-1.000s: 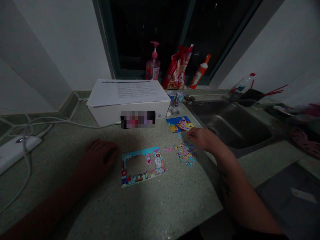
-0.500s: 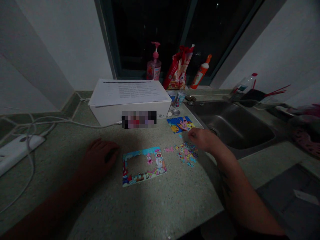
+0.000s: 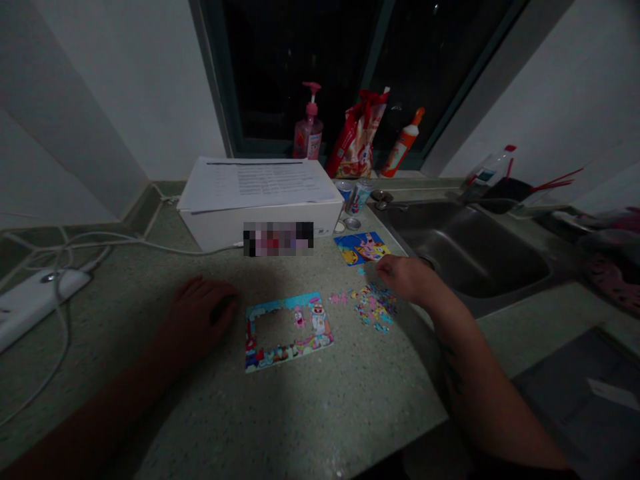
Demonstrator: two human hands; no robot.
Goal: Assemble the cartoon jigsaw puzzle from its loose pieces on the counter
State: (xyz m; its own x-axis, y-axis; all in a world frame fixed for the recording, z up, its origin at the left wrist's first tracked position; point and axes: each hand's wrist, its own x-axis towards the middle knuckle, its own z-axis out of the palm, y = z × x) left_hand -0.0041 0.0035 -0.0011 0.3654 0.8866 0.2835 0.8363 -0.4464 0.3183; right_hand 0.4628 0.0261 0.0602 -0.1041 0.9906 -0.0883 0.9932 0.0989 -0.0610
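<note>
A partly built cartoon jigsaw (image 3: 287,331) lies on the speckled green counter (image 3: 320,407), its border joined and its middle still bare. My left hand (image 3: 197,319) rests flat on the counter just left of it, fingers stretched out. A heap of loose puzzle pieces (image 3: 374,307) lies right of the jigsaw. My right hand (image 3: 406,275) hovers at the heap's far edge with its fingers curled and pinched; what they hold is too small and dark to name. A small picture card (image 3: 361,247) lies just beyond that hand.
A white box topped with printed sheets (image 3: 257,200) stands behind the jigsaw. A steel sink (image 3: 465,250) opens at the right. A pink pump bottle (image 3: 307,130), a red bag (image 3: 357,137) and an orange-capped bottle (image 3: 403,143) line the sill. Cables and a white power strip (image 3: 35,303) lie at left.
Almost nothing has moved; the view has shifted slightly. Both hands stay where they were.
</note>
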